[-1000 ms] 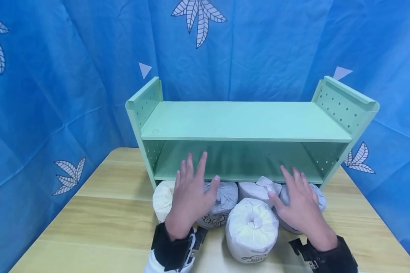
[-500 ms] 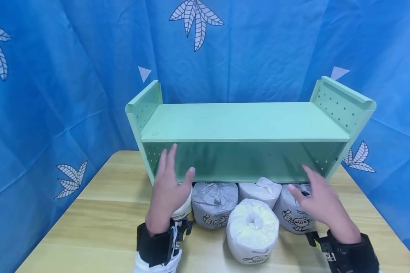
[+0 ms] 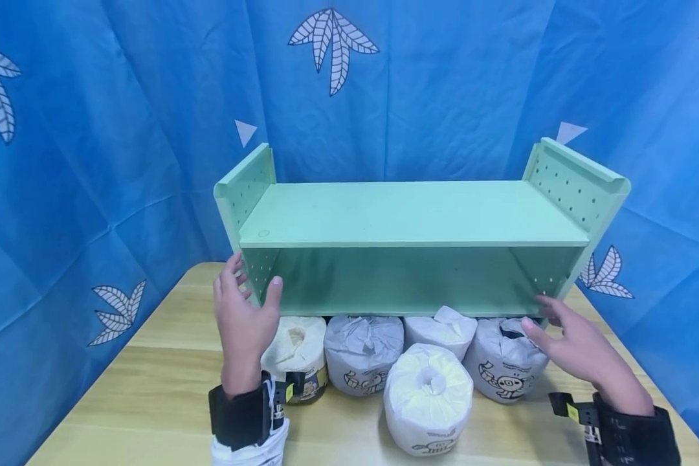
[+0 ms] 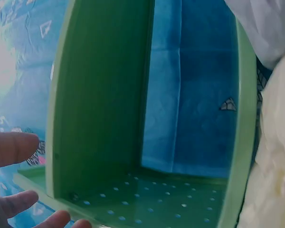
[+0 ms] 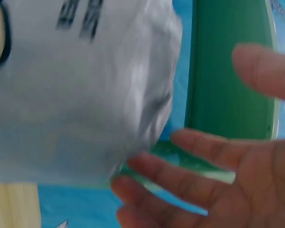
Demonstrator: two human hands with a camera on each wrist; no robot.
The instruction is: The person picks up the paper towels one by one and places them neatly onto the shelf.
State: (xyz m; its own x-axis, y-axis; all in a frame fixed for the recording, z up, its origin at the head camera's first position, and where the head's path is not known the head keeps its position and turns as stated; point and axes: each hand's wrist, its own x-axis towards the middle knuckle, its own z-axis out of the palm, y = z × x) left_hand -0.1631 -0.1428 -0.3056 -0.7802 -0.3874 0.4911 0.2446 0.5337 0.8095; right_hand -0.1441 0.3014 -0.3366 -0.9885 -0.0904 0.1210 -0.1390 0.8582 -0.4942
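Observation:
A mint-green two-tier shelf [image 3: 410, 220] stands on a wooden table [image 3: 169, 362], with perforated side panels. Several wrapped paper rolls [image 3: 428, 395] lie in front of its lower tier. My left hand [image 3: 241, 314] is open beside the shelf's left side panel [image 3: 250, 188], fingers spread just at its lower front corner. My right hand [image 3: 576, 343] is open near the shelf's right lower corner, next to the rightmost roll [image 3: 503, 366]. In the left wrist view the shelf's inside [image 4: 147, 190] fills the frame with my fingertips [image 4: 14, 147] at the left. The right wrist view shows my fingers [image 5: 204, 152] by the roll [image 5: 76, 85].
Blue cloth with white leaf prints [image 3: 332, 45] hangs behind and at both sides. The table's front and left part [image 3: 122, 414] lies bare. Black wrist straps [image 3: 241, 414] sit on both forearms.
Both hands have moved apart from the rolls toward the shelf's outer ends: the left went left to the side panel, the right went right to the lower right corner.

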